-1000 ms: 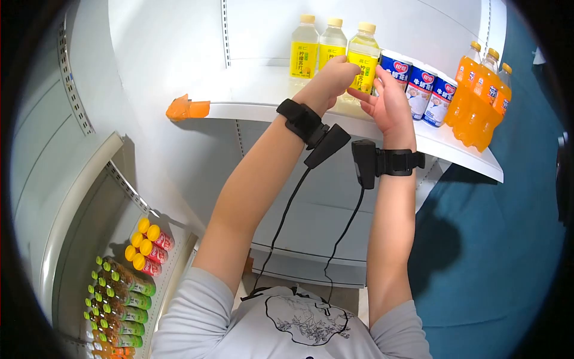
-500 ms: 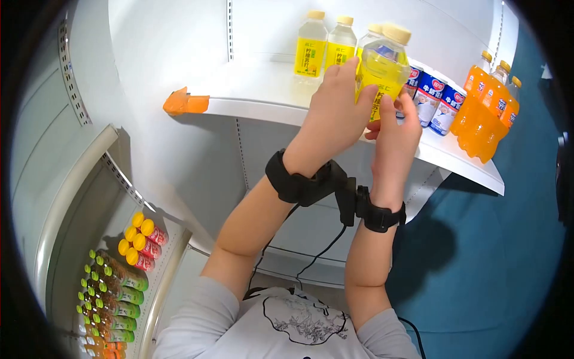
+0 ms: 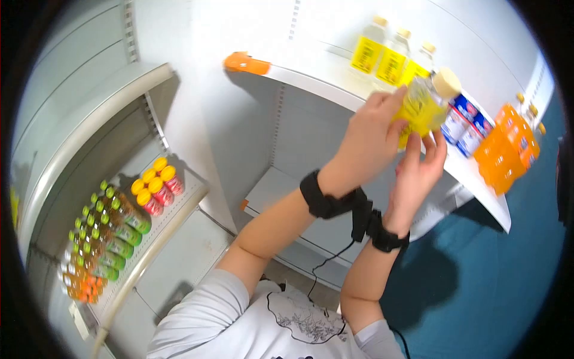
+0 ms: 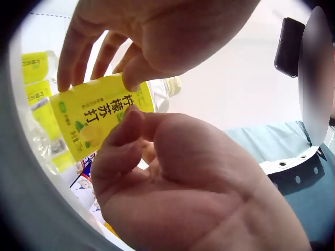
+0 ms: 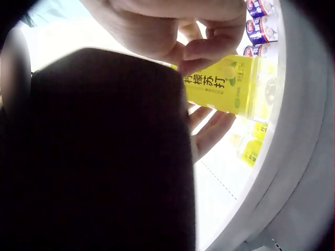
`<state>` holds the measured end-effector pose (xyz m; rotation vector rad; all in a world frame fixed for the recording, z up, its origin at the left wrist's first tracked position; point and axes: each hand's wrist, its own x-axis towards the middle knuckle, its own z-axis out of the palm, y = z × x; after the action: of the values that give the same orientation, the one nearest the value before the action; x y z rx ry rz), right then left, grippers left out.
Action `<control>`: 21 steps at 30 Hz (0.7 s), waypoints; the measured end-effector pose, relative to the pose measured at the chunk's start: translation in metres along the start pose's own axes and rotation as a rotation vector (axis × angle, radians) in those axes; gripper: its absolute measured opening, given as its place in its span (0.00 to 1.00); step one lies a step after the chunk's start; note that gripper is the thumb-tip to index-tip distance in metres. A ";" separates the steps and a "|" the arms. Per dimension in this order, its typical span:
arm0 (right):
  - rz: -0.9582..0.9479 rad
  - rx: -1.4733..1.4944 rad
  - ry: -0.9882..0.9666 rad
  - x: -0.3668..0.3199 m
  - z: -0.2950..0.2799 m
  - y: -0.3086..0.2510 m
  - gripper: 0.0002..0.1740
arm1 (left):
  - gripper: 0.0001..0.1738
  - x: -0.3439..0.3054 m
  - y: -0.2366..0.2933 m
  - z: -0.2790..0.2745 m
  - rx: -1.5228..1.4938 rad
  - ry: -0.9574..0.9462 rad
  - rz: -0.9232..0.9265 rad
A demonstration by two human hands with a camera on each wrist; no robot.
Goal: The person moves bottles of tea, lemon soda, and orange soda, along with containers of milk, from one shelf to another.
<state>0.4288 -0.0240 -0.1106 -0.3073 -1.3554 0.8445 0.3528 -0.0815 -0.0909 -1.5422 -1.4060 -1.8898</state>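
Note:
A lemon soda bottle (image 3: pixel 420 113) with a yellow label and cream cap is held tilted in front of the upper shelf. My left hand (image 3: pixel 368 140) grips it from the left, with its thumb on the label and its fingers reaching round the far side in the left wrist view. From the right, my right hand (image 3: pixel 420 172) pinches the bottle, thumb against the label (image 4: pixel 86 117). In the right wrist view, the dark wrist mount covers much of the scene, and the bottle's base (image 5: pixel 264 86) points toward the shelf. Behind it stand three similar bottles (image 3: pixel 391 64).
Blue and white cans (image 3: pixel 471 136) and orange soda bottles (image 3: pixel 508 149) stand on the right of the white shelf (image 3: pixel 317 84). An orange piece (image 3: pixel 248 63) covers its left corner. On the lower left shelf are green-capped bottles (image 3: pixel 110 230) and red, yellow-capped bottles (image 3: pixel 160 191).
Both hands were at the front lemon soda bottle on the shelf. They have lifted it off toward me and tilted it. The head view has since turned, showing more of the left shelf.

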 end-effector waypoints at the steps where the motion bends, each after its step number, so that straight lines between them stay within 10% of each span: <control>1: 0.000 0.037 -0.034 -0.008 0.002 -0.006 0.21 | 0.25 -0.008 0.005 -0.007 0.039 0.030 0.005; 10: 0.291 0.285 -0.383 -0.083 0.051 -0.044 0.22 | 0.30 -0.062 0.042 -0.104 0.473 0.183 -0.114; 21: 0.051 0.471 -0.909 -0.162 0.154 -0.181 0.16 | 0.26 -0.091 0.152 -0.283 0.899 0.428 -0.072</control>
<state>0.3517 -0.2987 -0.0762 0.4769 -1.9055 1.3979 0.3421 -0.4146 -0.0779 -0.6215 -1.7366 -1.1981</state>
